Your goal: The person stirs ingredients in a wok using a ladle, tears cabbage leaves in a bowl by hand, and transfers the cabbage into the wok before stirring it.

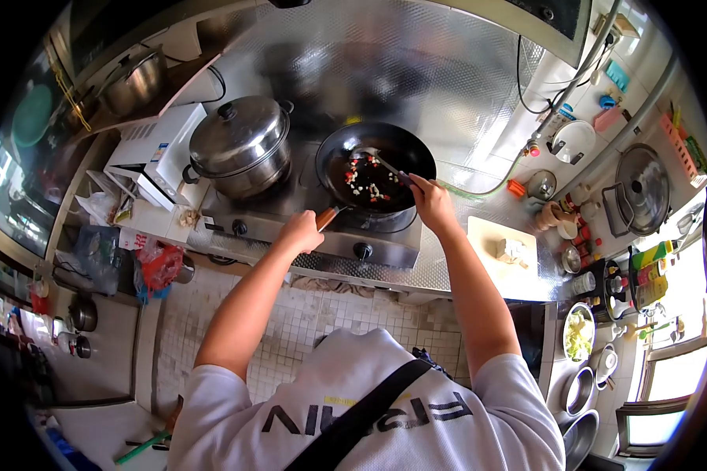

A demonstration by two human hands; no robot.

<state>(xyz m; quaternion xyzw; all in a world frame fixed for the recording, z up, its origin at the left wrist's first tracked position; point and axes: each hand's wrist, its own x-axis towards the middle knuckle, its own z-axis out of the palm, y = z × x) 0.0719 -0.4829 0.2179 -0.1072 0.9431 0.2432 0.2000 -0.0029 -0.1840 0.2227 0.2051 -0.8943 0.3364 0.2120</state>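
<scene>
A black wok (342,169) rests on the right burner of the gas stove (330,242). Small red and pale chopped pieces (369,188) lie scattered on its bottom. My left hand (301,233) is wrapped round the wok's wooden handle (327,217). In my right hand (433,202) is a metal spatula (388,166) with a dark grip; its head dips into the wok beside the chopped pieces. The exact shape of that head is hard to make out. Left of the wok, a lidded steel pot (243,153) stands on the other burner.
Right of the stove, a cutting board (487,235) carries a pale block (512,250). Bottles and jars (581,228) crowd the right counter, with a bowl of chopped greens (579,334) nearer me. A white appliance (161,153) stands left of the pot. A hose (479,193) runs behind the board.
</scene>
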